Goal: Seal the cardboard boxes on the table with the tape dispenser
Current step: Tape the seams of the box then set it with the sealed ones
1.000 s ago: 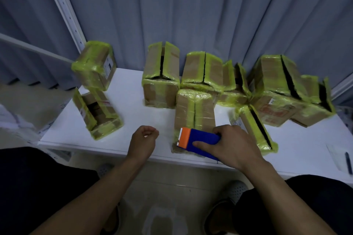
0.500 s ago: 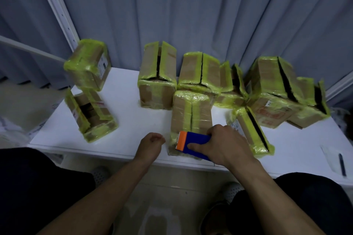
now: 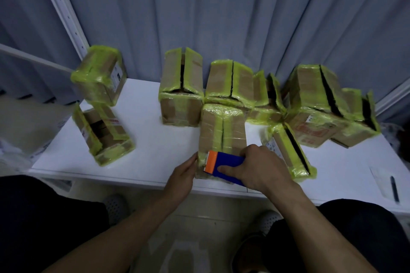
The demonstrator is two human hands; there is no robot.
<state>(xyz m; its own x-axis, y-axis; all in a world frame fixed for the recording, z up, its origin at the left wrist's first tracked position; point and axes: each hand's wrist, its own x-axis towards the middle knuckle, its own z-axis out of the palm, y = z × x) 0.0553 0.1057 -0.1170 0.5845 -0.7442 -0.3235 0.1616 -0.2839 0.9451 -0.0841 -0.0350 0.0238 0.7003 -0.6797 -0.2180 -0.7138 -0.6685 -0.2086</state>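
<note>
Head view: the right hand (image 3: 263,169) curls its fingers round the tape dispenser (image 3: 228,162), set on the near end of the front box (image 3: 221,131) at the desk (image 3: 150,139) edge, while the left hand (image 3: 182,178) presses straight fingers against its side, likely bracing it.

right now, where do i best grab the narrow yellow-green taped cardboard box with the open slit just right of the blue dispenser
Grip the narrow yellow-green taped cardboard box across its two long sides, from above at the near end. Its slit runs lengthwise, so squeezing there should probably close the flaps.
</note>
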